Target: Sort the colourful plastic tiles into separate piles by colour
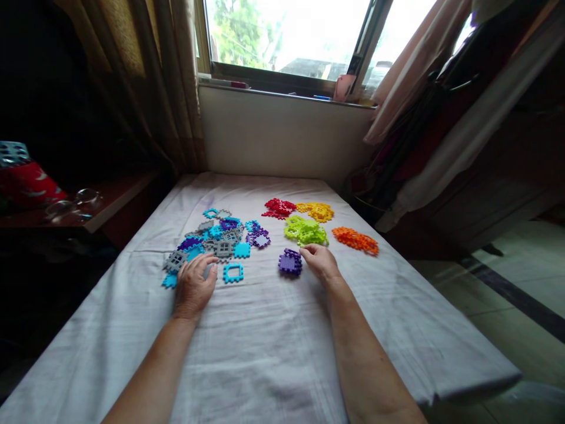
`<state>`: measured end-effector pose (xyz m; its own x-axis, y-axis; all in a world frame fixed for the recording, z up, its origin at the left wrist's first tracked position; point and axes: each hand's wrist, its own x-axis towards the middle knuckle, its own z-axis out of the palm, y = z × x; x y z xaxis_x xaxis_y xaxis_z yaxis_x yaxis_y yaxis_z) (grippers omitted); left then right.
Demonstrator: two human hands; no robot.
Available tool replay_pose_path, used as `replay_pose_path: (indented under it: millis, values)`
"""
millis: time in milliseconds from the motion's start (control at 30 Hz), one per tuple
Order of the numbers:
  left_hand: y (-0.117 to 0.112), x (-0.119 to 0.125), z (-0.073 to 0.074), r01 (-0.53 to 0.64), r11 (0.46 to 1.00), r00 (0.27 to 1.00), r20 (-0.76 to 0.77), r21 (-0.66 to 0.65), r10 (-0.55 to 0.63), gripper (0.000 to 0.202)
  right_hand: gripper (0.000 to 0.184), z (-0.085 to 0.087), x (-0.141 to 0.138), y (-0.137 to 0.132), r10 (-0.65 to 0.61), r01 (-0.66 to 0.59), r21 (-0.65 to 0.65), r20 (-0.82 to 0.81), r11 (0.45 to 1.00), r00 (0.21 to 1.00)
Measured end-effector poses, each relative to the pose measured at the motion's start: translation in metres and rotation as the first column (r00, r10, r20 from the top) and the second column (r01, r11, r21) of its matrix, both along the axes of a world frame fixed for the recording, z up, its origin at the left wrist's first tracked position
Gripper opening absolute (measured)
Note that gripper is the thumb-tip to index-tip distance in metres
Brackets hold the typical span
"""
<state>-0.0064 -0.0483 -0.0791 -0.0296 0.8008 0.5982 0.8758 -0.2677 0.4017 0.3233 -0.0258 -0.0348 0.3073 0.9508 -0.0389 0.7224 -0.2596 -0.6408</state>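
My left hand (pixel 196 281) lies at the near edge of a mixed pile of interlocking plastic tiles (pixel 223 249) in grey, light blue and purple. Its fingers are stretched out, and a greyish tile shows by the thumb. Just right of it lies a light blue frame tile (pixel 233 272) by itself. My right hand (pixel 322 263) is closed in a pinch at the upper right edge of a small stack of purple tiles (pixel 290 264). The fingertips meet the top purple tile; what sits between them is mostly hidden.
Sorted heaps of red tiles (pixel 279 208), yellow tiles (pixel 320 211), lime green tiles (pixel 306 230) and orange tiles (pixel 355 241) lie on the white-covered table (pixel 265 353). Glasses (pixel 73 203) rest on a side surface at left. Clothes (pixel 424 171) hang at right.
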Motion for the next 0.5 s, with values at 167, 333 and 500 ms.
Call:
replay_pose_path:
  millis: [167, 333, 500]
  values:
    - [0.000, 0.002, 0.000, 0.004, 1.000, 1.000, 0.021, 0.000, -0.004, 0.027, 0.033, 0.024, -0.040, 0.016, 0.124, -0.140, 0.031, 0.306, 0.990, 0.944]
    - [-0.001, 0.002, 0.001, -0.001, 1.000, 1.000, 0.026, -0.021, 0.002, 0.025, 0.049, 0.030, -0.089, 0.037, 0.312, -0.315, -0.079, 0.484, 0.946, 0.818]
    - [-0.001, 0.001, 0.002, 0.000, 0.999, 0.999, 0.045, -0.052, 0.002, 0.025, 0.038, 0.028, -0.103, 0.042, 0.359, -0.326, -0.159, 0.528, 0.932, 0.770]
